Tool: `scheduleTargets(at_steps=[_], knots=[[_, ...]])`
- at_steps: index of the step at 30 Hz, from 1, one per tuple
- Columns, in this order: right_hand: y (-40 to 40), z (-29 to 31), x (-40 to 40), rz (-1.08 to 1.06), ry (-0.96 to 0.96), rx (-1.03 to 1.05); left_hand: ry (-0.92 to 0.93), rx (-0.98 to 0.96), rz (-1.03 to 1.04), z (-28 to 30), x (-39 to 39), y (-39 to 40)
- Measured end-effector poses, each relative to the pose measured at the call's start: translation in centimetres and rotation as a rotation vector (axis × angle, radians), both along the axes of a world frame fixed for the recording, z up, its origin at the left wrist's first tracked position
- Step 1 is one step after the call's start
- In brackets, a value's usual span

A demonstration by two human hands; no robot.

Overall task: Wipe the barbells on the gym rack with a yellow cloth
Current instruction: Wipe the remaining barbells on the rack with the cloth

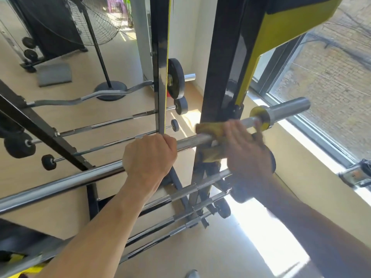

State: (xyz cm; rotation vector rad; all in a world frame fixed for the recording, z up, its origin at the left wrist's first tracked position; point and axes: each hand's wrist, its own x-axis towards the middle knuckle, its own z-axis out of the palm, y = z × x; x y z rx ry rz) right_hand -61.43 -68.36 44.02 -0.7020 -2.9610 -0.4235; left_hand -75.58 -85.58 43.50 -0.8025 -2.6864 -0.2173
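Nearest the camera, the left hand was curled around the long chrome barbell resting on the black-and-yellow steel gym rack, steadying it. To its right, the right hand gripped the crumpled yellow cloth wrapped over the bar's knurled section, close to the sleeve collar. Judging by this, wiping was under way on that bar; the thinner barbells farther off and lower down probably remained.
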Motion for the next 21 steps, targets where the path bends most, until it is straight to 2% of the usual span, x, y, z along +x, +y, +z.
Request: scheduleTargets(at_steps=[3, 6, 8, 10, 12, 14, 16, 19, 21], knots=[[2.0, 0.7, 0.9, -0.094, 0.007, 0.094, 0.007, 0.008, 0.016, 0.0, 0.1, 0.2], [1.8, 0.4, -0.8, -0.174, 0.042, 0.006, 0.0, 0.003, 0.006, -0.1, 0.1, 0.2], [0.4, -0.7, -2.4, -0.131, 0.121, -0.044, 0.005, -0.015, 0.007, -0.2, 0.1, 0.2], [-2.7, -1.3, -4.2, -0.039, 0.251, -0.213, 0.019, -0.016, 0.0, -0.2, 0.1, 0.3], [-6.1, -1.0, -5.3, 0.085, 0.292, -0.217, 0.027, -0.02, -0.008, -0.2, 0.2, 0.2], [-7.2, -0.1, -5.1, 0.193, 0.173, -0.164, 0.031, -0.012, -0.013, -0.2, 0.2, 0.0], [-4.8, 1.1, -3.5, 0.191, 0.051, -0.125, 0.03, 0.02, 0.001, -0.2, 0.1, -0.1], [1.3, 1.2, -0.3, 0.02, -0.082, 0.013, 0.015, 0.039, 0.009, -0.2, 0.0, 0.2], [3.7, 1.2, 0.4, -0.083, -0.03, 0.09, 0.022, 0.049, 0.017, -0.2, 0.1, 0.4]])
